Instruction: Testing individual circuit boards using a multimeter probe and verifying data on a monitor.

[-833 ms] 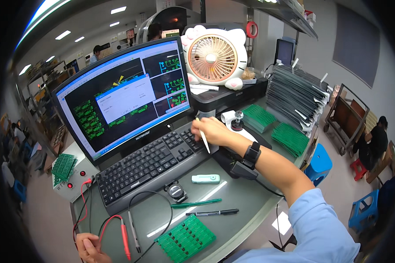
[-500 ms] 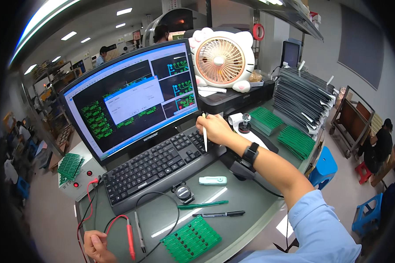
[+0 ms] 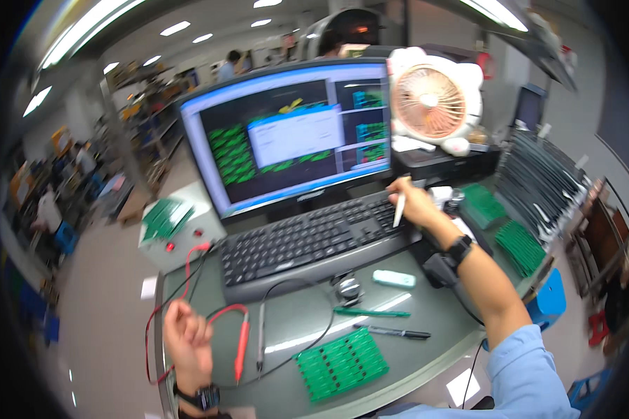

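The right hand [image 3: 415,202] grips a white stick [image 3: 399,211] over the right end of the keyboard [image 3: 293,241]. The left hand [image 3: 189,338], fingers half-open and loosely bent, is near left, beside the red probe [image 3: 242,349].

The scene is being viewed from the person's head by the left one of two wide fisheye cameras. The glossy grey-green desk [image 3: 437,307] and the long black plastic keyboard [image 3: 314,241] are being looked down upon from close above; beyond, the flat black-framed monitor [image 3: 293,140] is being faced, and the pale grey floor [image 3: 98,279] is being taken in farther off.
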The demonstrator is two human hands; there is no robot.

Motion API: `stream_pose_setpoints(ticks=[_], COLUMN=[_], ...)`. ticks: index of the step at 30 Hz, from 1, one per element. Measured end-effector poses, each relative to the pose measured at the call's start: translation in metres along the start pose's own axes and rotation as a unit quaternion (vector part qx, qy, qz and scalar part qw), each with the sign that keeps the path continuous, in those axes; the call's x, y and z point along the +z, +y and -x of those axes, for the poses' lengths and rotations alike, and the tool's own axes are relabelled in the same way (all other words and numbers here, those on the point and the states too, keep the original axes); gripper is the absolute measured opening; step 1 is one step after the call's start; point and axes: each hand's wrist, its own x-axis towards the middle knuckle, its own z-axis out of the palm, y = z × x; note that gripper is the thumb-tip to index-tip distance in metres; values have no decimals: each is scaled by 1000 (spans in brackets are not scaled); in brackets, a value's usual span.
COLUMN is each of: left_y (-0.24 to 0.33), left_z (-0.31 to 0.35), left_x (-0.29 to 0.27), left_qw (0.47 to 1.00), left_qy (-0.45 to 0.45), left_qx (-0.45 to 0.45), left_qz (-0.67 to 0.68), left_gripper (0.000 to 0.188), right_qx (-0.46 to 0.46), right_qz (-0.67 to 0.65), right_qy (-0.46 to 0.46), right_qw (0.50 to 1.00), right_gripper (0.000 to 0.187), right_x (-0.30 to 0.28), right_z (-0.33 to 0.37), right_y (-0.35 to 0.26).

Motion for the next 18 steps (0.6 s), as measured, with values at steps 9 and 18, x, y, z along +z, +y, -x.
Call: stream_pose_setpoints(ticks=[9,18], left_y=[-6,-21], left_z=[-22,-27], left_x=[-23,-31], left_qw=[973,972], left_qy=[31,-6], left_qx=[-127,-115], left_qz=[191,203], left_gripper=[19,17], right_qx=[-93,-118], right_qz=[-176,-191], right_qy=[-52,-4], right_qw=[979,974], right_gripper=[23,18], right_x=[-2,-5], right_z=[82,104], right_y=[-133,-134])
